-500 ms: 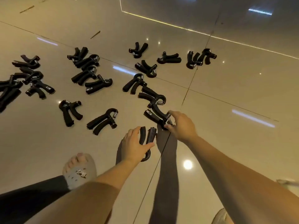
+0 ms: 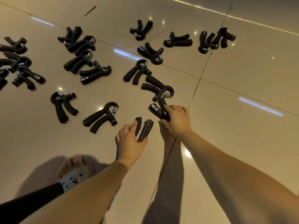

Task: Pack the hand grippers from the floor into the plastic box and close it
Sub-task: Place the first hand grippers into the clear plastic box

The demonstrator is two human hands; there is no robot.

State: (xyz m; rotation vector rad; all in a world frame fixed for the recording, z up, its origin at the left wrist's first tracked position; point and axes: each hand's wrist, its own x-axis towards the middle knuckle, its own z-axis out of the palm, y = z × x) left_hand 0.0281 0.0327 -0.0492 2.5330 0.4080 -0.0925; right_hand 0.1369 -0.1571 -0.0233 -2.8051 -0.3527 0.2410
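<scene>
Head view, looking straight down at the floor: two of the black hand grippers are already in hand, just below the middle of the frame. The left hand point(image 2: 129, 143) has thumb and fingers curled round the first gripper point(image 2: 144, 129), whose two handles sit close together and poke out towards 1 o'clock. At about 2 o'clock from there, the right hand point(image 2: 177, 121) is clamped on the head end of the second gripper point(image 2: 157, 110), with the handles sticking out towards 10 o'clock. Can't tell if that one is lifted or resting on the tile. The hands are near each other but not touching, each on its own gripper.

At 12 o'clock of the second gripper lies the spring gripper point(image 2: 160, 88), silver coil showing, pretty much touching it. At 9 o'clock of the left hand is the nearest loose gripper point(image 2: 101, 116), handles pointing to 8 o'clock, and further out at 9 o'clock is the upright-looking gripper point(image 2: 62, 105), handles towards 6.

The rest are scattered around:
- a heap point(image 2: 79, 50) at 10 o'clock of the frame
- an edge bunch point(image 2: 17, 62) at 9 o'clock
- a far row point(image 2: 178, 40) running from 12 to 1 o'clock

Everything sits on glossy beige floor tiles point(image 2: 242, 78) with light spots reflecting. There's a thin brown sliver point(image 2: 89, 11) up at 11 o'clock. Down at 7 o'clock there's a blurry foot point(image 2: 76, 162) in a pale slipper point(image 2: 71, 180), plus a black trouser leg point(image 2: 29, 202)
</scene>
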